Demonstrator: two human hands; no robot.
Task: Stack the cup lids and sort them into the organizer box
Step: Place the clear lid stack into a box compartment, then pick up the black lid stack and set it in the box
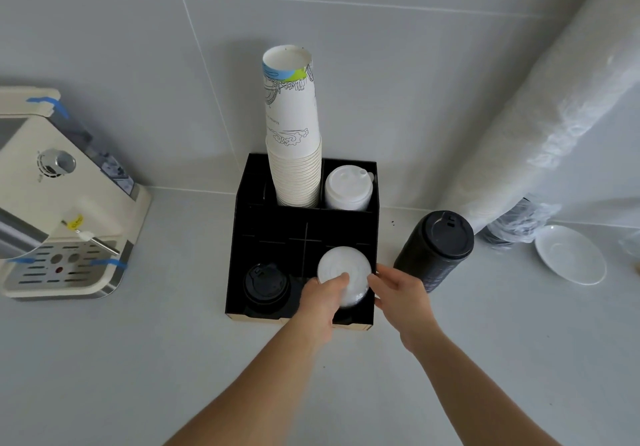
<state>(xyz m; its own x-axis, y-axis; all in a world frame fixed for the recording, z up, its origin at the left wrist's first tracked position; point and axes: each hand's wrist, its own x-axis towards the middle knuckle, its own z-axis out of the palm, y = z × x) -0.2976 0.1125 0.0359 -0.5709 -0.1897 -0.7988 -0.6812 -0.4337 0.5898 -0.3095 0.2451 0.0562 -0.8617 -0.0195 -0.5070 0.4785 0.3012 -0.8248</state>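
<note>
A black organizer box [242,248] stands on the counter against the wall. In its front right compartment sits a stack of clear white lids [343,265]. My left hand [322,298] grips that stack from the left, thumb on top. My right hand [398,293] touches the stack's right side at the box wall, fingers curled around it. A short stack of black lids [266,286] fills the front left compartment. White sip lids [348,187] sit in the back right compartment, beside a tall stack of paper cups [294,133]. A tall stack of black lids [434,249] stands outside, right of the box.
A cream coffee machine [59,203] stands at the left. A long plastic sleeve of lids [540,126] leans against the wall at the right, with a white saucer [569,255] below it. Grey counter [138,359] lies in front.
</note>
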